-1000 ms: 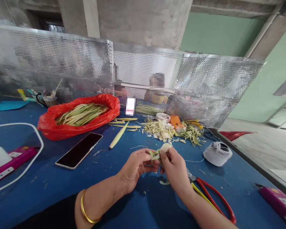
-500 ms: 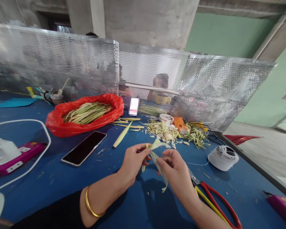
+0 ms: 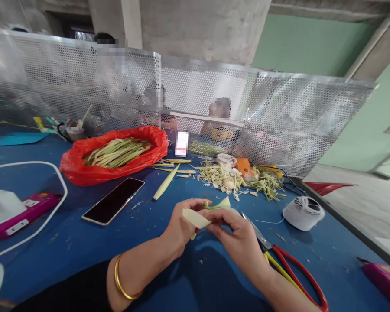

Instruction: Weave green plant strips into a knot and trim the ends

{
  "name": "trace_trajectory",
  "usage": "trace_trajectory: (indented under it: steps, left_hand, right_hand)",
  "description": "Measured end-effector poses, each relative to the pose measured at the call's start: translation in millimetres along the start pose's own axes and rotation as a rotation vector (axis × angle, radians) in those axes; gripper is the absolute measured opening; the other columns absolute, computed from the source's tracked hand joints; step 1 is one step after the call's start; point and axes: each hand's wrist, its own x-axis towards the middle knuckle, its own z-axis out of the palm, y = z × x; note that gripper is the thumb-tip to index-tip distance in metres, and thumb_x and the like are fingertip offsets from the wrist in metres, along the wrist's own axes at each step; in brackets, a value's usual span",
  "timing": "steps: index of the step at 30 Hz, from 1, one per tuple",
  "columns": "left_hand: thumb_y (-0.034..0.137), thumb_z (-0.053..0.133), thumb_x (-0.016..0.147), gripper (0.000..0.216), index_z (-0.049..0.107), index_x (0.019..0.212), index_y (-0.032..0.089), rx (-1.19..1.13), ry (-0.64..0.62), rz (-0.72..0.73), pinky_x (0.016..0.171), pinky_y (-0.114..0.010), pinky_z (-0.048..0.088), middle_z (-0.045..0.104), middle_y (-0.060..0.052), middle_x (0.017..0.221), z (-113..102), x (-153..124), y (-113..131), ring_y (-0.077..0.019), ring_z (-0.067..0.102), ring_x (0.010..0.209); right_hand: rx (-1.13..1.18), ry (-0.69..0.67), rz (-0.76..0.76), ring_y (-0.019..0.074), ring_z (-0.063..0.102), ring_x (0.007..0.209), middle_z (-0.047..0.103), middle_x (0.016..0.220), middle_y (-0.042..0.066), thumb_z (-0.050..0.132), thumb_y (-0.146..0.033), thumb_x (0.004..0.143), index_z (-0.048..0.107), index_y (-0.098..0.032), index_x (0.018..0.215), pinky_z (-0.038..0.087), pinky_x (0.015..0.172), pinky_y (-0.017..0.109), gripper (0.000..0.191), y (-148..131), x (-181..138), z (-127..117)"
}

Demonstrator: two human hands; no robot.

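Blue counter (image 3: pixel 65 242) runs back to a perforated metal screen (image 3: pixel 198 78). Leftmost, a purple power strip (image 3: pixel 30 211) is cut off by the view's edge. Next, a red bag (image 3: pixel 73 173) gapes wide, probably to keep its leaves (image 3: pixel 117 152) within reach. My left hand (image 3: pixel 180 225) is curled around a green-and-pale piece (image 3: pixel 221 203), seemingly to steady it; my right hand (image 3: pixel 237 232) pinches one end of a pale husk strip (image 3: pixel 195 218) that crosses in front of my left fingers. That strip hides my left grip, so I can't make out the piece's lower shape. Scissors (image 3: pixel 265 243) lie by my right forearm, handles towards me, perhaps for easy pickup; the forearm covers part of one handle.
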Motion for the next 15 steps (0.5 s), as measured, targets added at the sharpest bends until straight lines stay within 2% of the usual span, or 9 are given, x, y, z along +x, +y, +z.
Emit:
trace_trajectory:
  steps: [3,5,11,15]
  left_hand:
    - [0.019,0.074,0.059,0.026,0.066,0.083,0.014,0.048,-0.021,0.009,0.038,-0.017,0.032,0.060,0.002,0.058,1.2,-3.4,1.7,-0.0098,0.054,0.048]
    - [0.020,0.074,0.059,0.020,0.065,0.075,0.014,0.084,-0.049,-0.016,0.038,-0.017,0.031,0.060,0.001,0.059,2.6,-5.4,2.8,-0.0105,0.056,0.049]
    - [0.021,0.070,0.065,0.012,0.068,0.074,0.014,0.077,-0.114,-0.030,0.041,-0.018,0.033,0.065,-0.003,0.067,4.1,-7.2,4.1,-0.0100,0.056,0.053]
    - [0.025,0.068,0.069,0.016,0.069,0.081,0.014,0.018,-0.138,-0.079,0.042,-0.019,0.034,0.064,-0.003,0.064,3.8,-7.5,3.4,-0.0111,0.057,0.055]
  right_hand:
    - [-0.284,0.184,-0.136,0.0180,0.058,0.074,0.062,0.079,0.004,0.057,-0.028,0.087,0.065,-0.021,0.075,0.047,0.066,0.029,0.016,4.6,1.9,-9.2]
    - [-0.375,0.257,-0.166,0.0178,0.055,0.074,0.059,0.080,0.004,0.056,-0.030,0.087,0.061,-0.021,0.071,0.044,0.066,0.028,0.019,8.0,4.1,-14.6]
    - [-0.346,0.242,0.124,0.0118,0.037,0.054,0.041,0.057,-0.005,0.048,-0.038,0.090,0.045,-0.021,0.064,0.029,0.049,0.022,0.031,14.8,7.3,-14.7]
    - [-0.337,0.262,0.196,0.0115,0.036,0.053,0.040,0.055,-0.005,0.050,-0.040,0.087,0.043,-0.021,0.061,0.026,0.049,0.023,0.033,16.5,8.2,-13.7]
